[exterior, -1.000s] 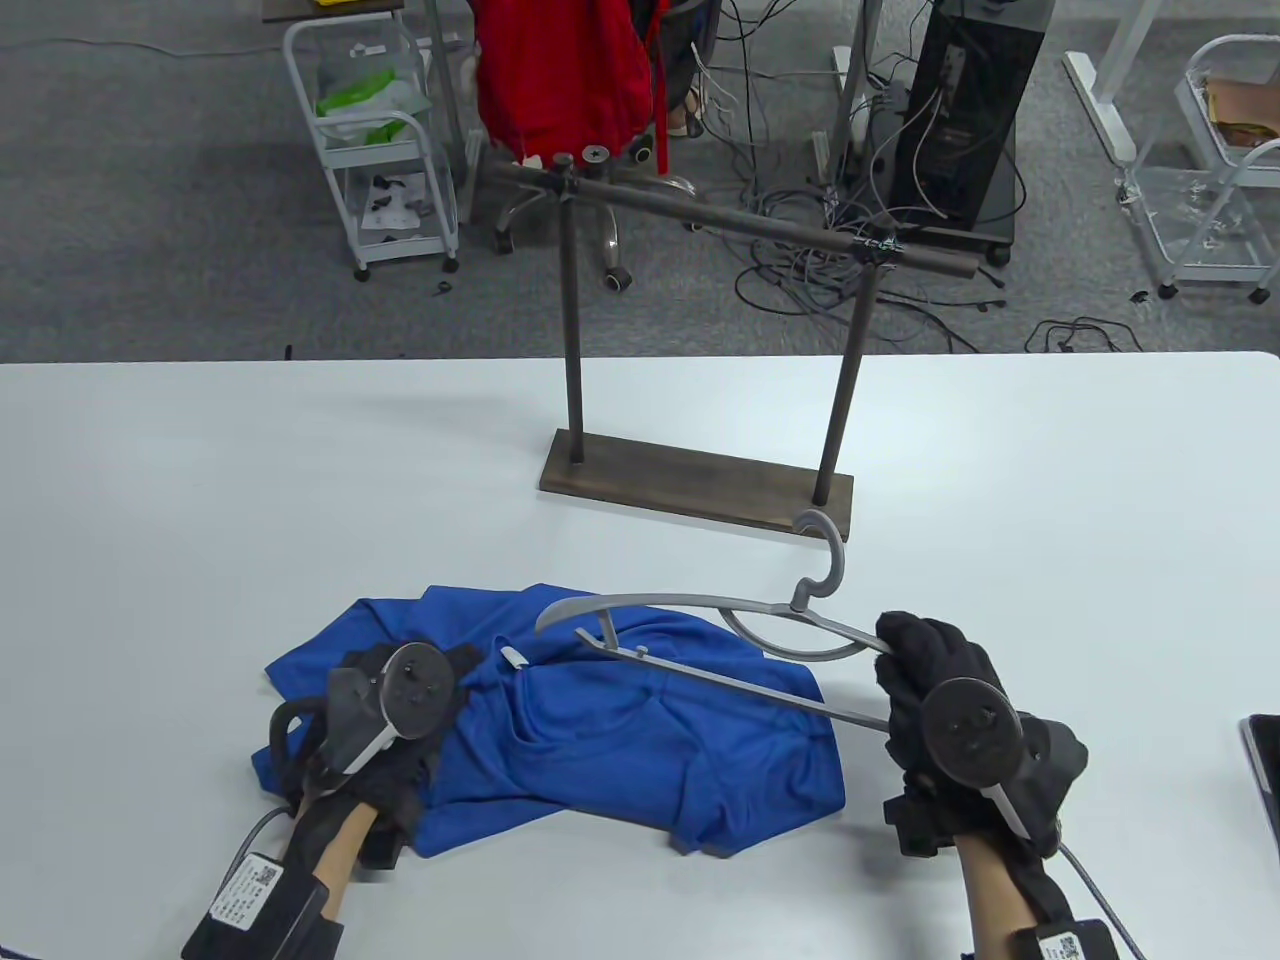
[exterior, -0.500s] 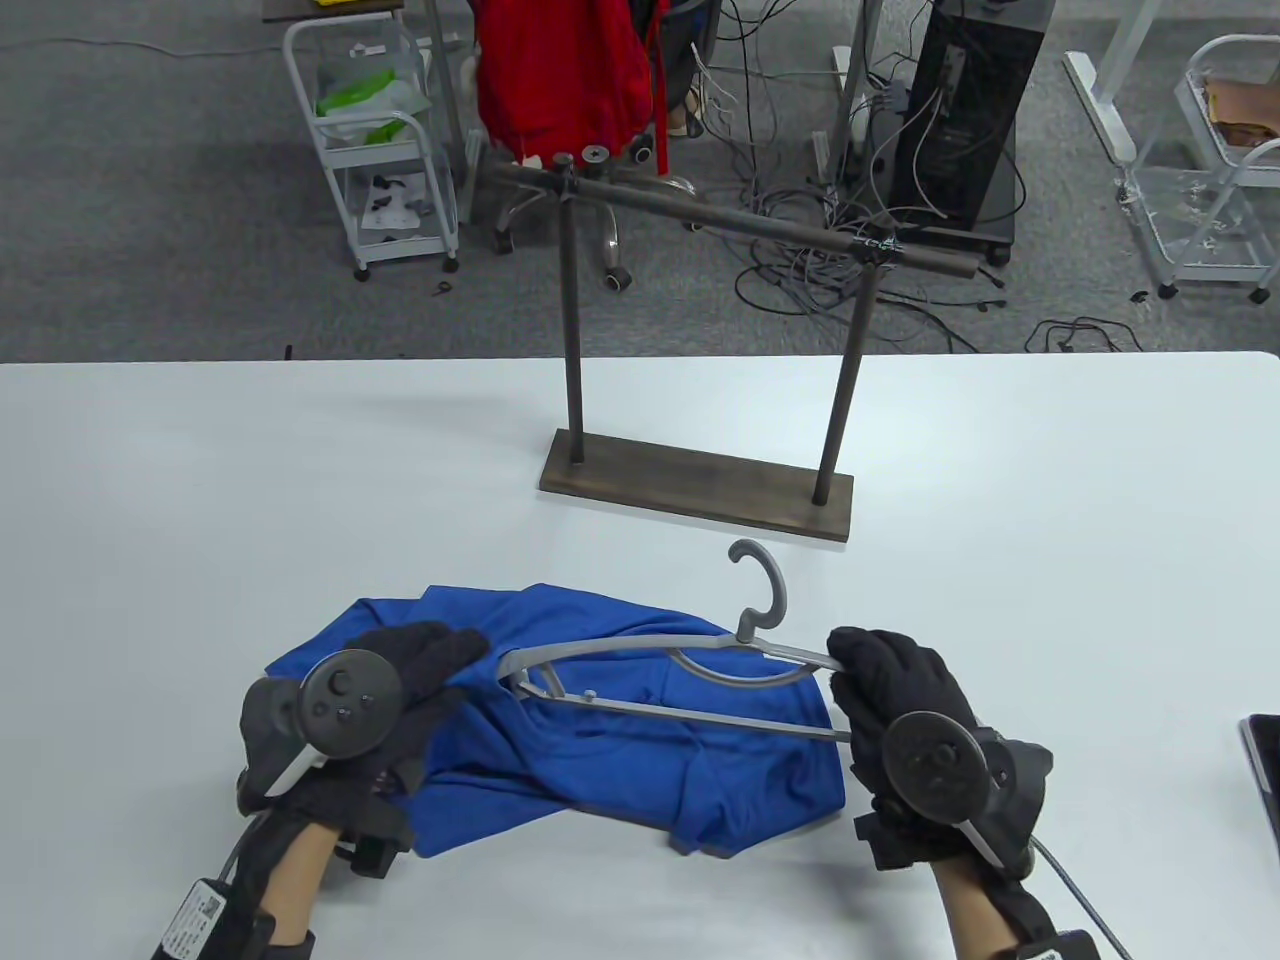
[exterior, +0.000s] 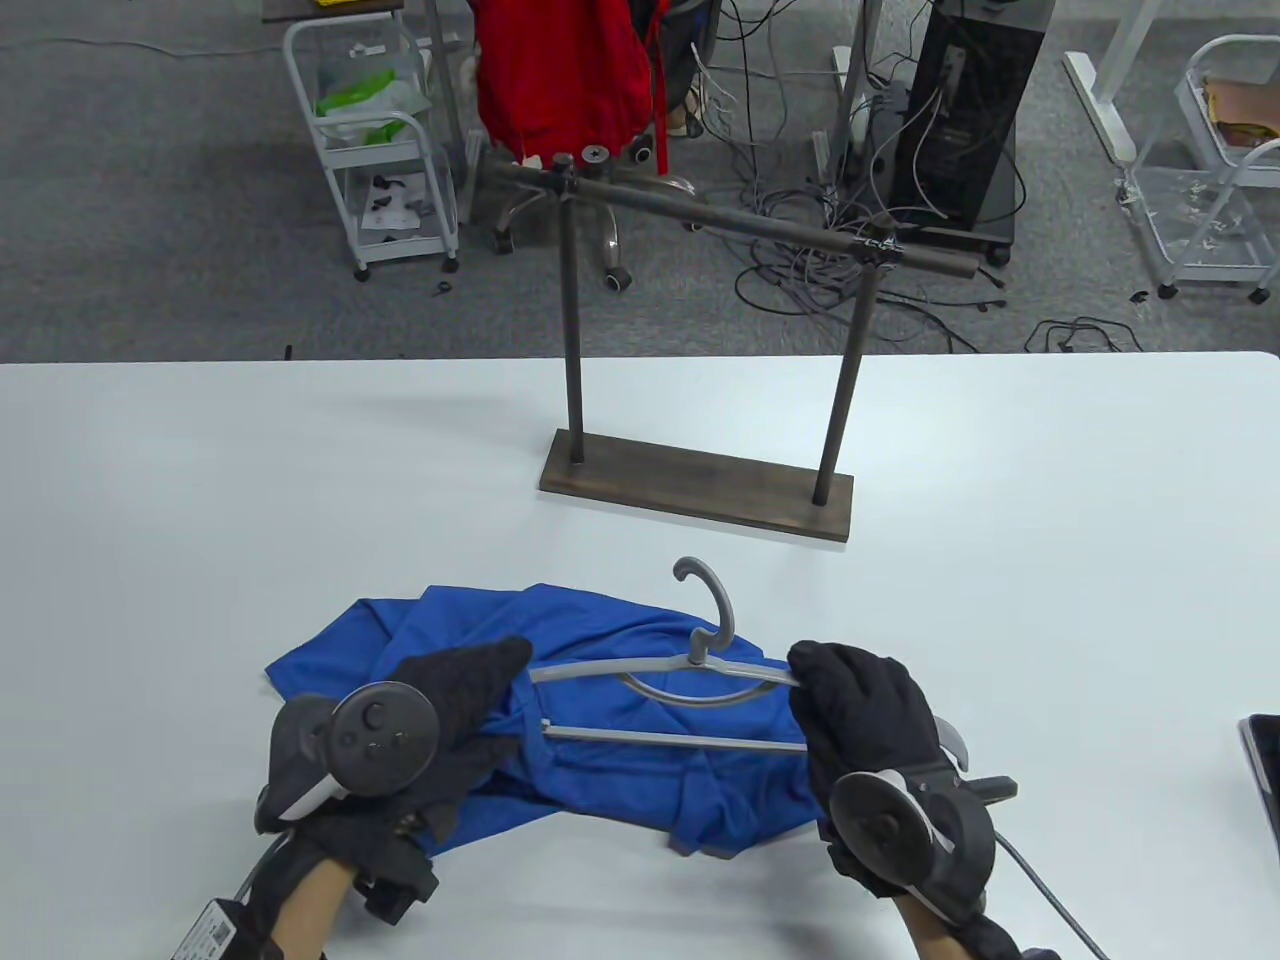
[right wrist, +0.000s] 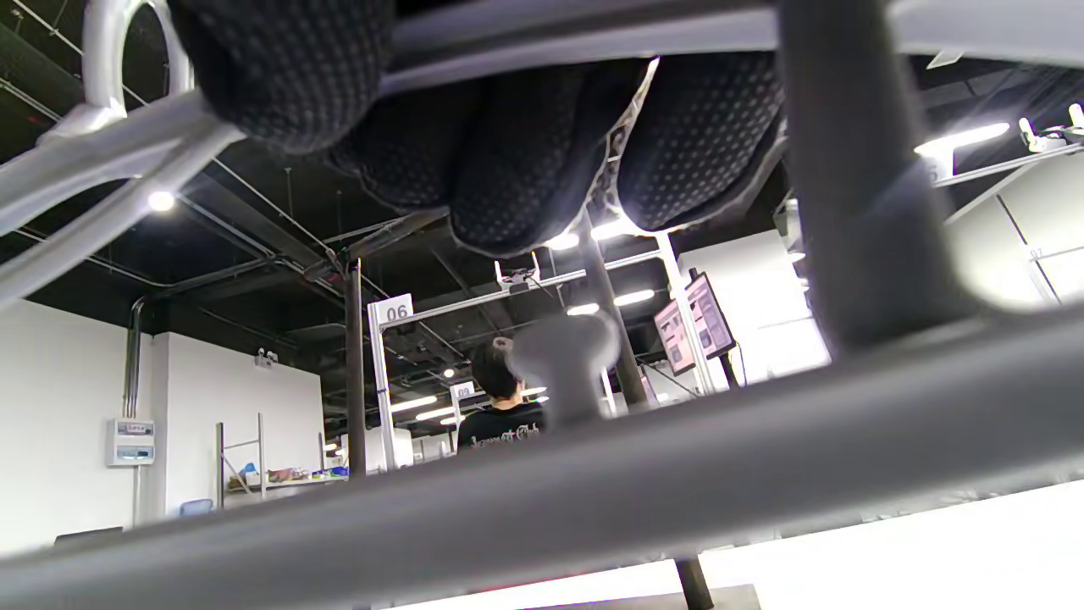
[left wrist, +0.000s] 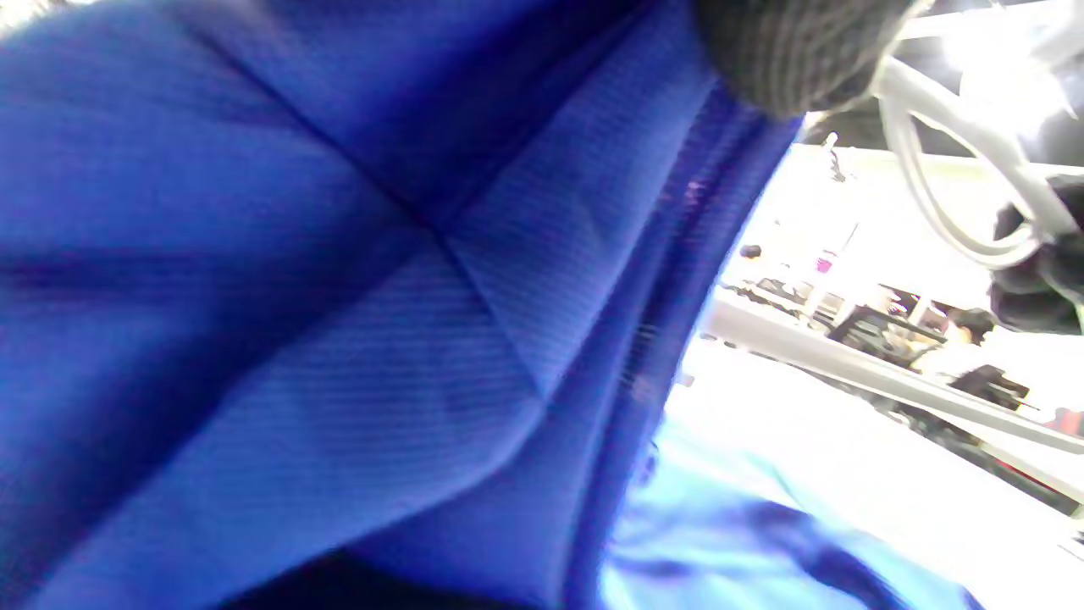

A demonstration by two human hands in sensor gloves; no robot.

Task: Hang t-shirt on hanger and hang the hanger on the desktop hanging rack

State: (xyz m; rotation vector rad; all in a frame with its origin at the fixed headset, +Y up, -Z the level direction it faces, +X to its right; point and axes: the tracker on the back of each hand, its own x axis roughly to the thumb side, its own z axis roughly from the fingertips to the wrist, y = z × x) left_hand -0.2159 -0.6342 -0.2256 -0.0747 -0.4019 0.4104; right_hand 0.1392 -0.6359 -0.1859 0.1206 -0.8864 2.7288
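Observation:
A crumpled blue t-shirt (exterior: 640, 770) lies on the white table (exterior: 200, 500) near its front edge. Over it lies a grey hanger (exterior: 680, 738) with its hook (exterior: 708, 605) pointing towards the rack. My right hand (exterior: 822, 690) grips the hanger's right end; in the right wrist view its fingers (right wrist: 508, 127) curl over the hanger's bars (right wrist: 593, 483). My left hand (exterior: 485, 685) holds up a fold of the shirt, and the hanger's left end disappears under that fabric. Blue cloth (left wrist: 296, 296) fills the left wrist view. The dark desktop rack (exterior: 700, 485) stands behind, its bar (exterior: 740, 222) bare.
A dark flat device (exterior: 1262, 765) lies at the table's right edge. On the floor beyond the table stand white carts (exterior: 380, 140), a chair with a red garment (exterior: 560, 70), a black computer tower (exterior: 975, 110) and tangled cables (exterior: 830, 260).
My right hand has carried the hanger leftward over the shirt, and its left end has slid under the fabric. My left hand has lifted the cloth and shifted to the right.

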